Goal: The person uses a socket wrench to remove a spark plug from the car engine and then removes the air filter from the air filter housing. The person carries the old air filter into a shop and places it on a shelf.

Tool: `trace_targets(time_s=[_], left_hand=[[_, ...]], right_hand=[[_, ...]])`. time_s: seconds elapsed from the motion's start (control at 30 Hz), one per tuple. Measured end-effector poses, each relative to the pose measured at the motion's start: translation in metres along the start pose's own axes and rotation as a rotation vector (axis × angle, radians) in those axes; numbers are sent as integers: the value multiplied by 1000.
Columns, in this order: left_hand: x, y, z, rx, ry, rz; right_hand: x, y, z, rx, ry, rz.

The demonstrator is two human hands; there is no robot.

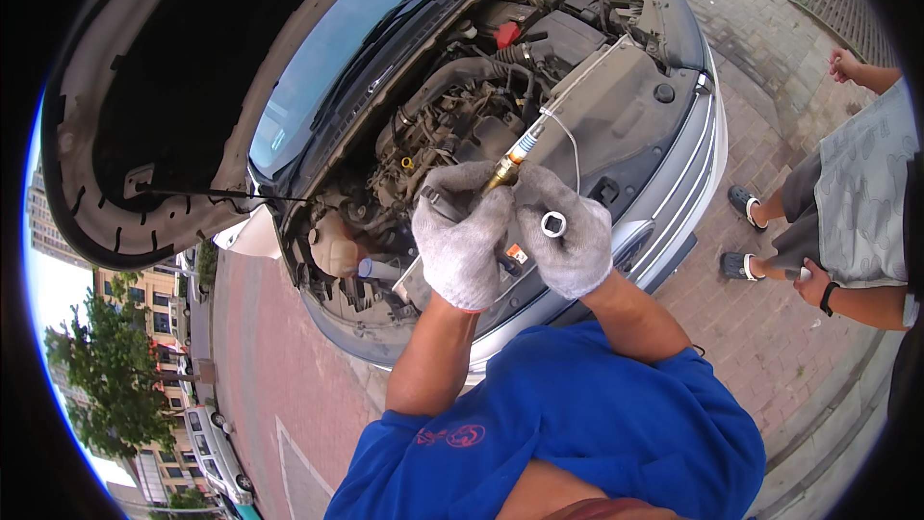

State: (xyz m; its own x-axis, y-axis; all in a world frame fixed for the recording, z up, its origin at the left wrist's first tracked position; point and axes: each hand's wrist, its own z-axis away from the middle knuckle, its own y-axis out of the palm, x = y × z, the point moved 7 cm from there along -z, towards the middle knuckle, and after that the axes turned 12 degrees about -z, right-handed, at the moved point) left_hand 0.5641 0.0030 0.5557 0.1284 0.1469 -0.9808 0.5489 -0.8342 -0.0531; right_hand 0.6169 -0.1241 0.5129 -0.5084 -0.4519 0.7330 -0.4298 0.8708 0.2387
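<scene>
My left hand (460, 248), in a pale work glove, is closed on a spark plug (526, 143) with a white insulator and brass-coloured part, pointing up toward the right. A dark metal piece (438, 202) also sits in its fingers. My right hand (568, 250), gloved too, is closed on a socket tool (552, 224), whose round open end faces up at the camera; the rest of it is hidden. Both hands meet at the plug's lower end, above the open engine bay (457, 120) of a car.
The raised hood (178, 67) fills the upper left. The car's front bumper (703, 164) curves to the right. A person in shorts and sandals (857, 202) stands at the right on paving (751, 347). Behind at left are parked cars (212, 453) and a tree (106, 376).
</scene>
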Motion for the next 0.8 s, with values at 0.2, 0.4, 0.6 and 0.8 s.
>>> trace_targets(time_s=[0.2,0.4,0.6,0.8], left_hand=[[-2,-6,-3,7,-7,-17],[1,-16,-6,-22,1,-43],[1,-28,-3,-60,19,-85],[-5,-42,7,-126,79,-145]], right_hand=[[0,7,-2,-32,-79,2],[-1,14,-3,1,-53,-7],[3,23,2,3,-116,3],[6,37,9,22,-113,-23]])
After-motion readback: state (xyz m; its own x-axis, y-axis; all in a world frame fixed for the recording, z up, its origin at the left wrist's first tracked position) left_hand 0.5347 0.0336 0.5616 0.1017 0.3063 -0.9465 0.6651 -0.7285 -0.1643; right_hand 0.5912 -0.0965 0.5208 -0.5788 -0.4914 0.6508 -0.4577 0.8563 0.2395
